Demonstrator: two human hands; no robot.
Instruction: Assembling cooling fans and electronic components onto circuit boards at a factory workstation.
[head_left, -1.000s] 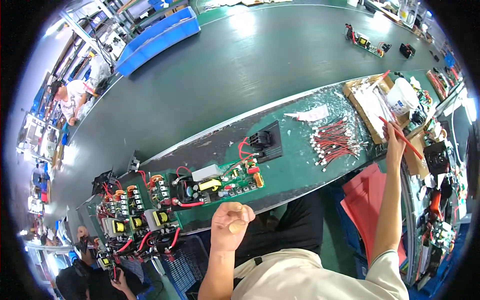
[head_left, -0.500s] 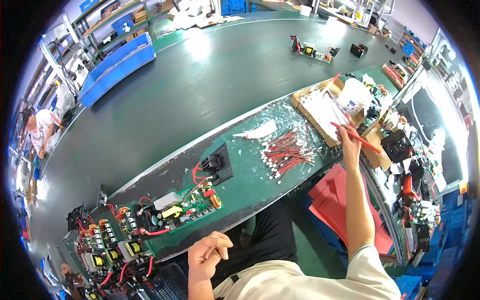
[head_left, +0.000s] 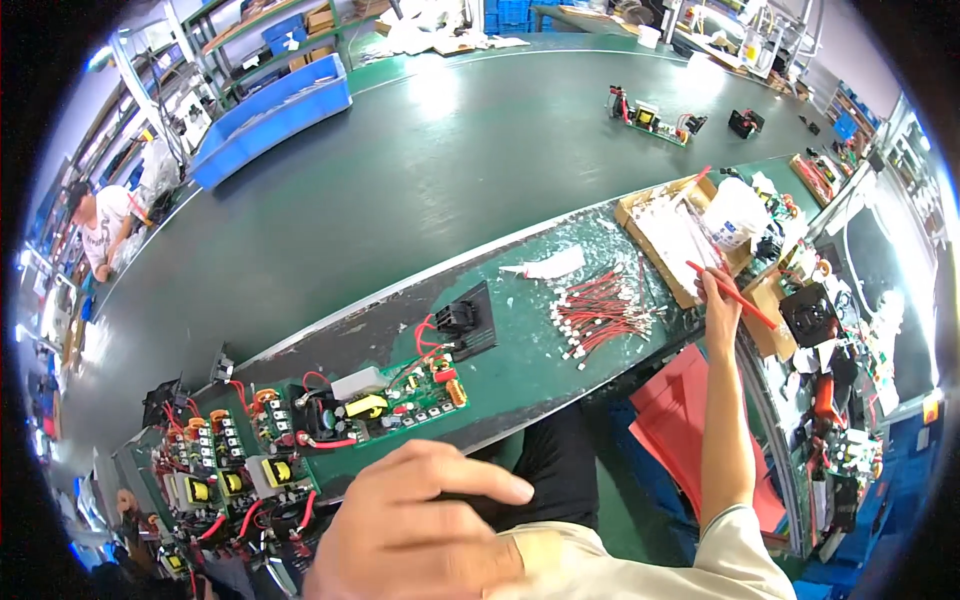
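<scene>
From my feed, my right hand (head_left: 722, 305) is stretched far out to the right end of the green bench (head_left: 520, 350), its grip pinching a thin red stick (head_left: 730, 295) that slants from upper left to lower right across the fingers. The stick's upper end lies over the open brown cardboard box (head_left: 655, 235), a shallow rectangular carton holding white sheets. Just behind the box sits a white round tub (head_left: 738, 212). Left of my right hand, a loose heap of red wires with white plugs (head_left: 598, 312) lies on the bench, and a crumpled white wrapper (head_left: 545, 267) sits beyond it.

My left hand (head_left: 420, 530) is close under the camera, near my chest, with the fingers loosely curled and the index finger pointing right; I cannot tell whether its grip encloses anything. Ahead of it lies a green circuit board (head_left: 385, 405) with a yellow part and red leads, and a black square fan (head_left: 468, 320) is beside it. More boards (head_left: 220, 480) are crowded at the bench's left end. Across the dark conveyor belt (head_left: 400, 180) stands a long blue bin (head_left: 270, 115). Red flat trays (head_left: 680, 420) rest below the bench edge.
</scene>
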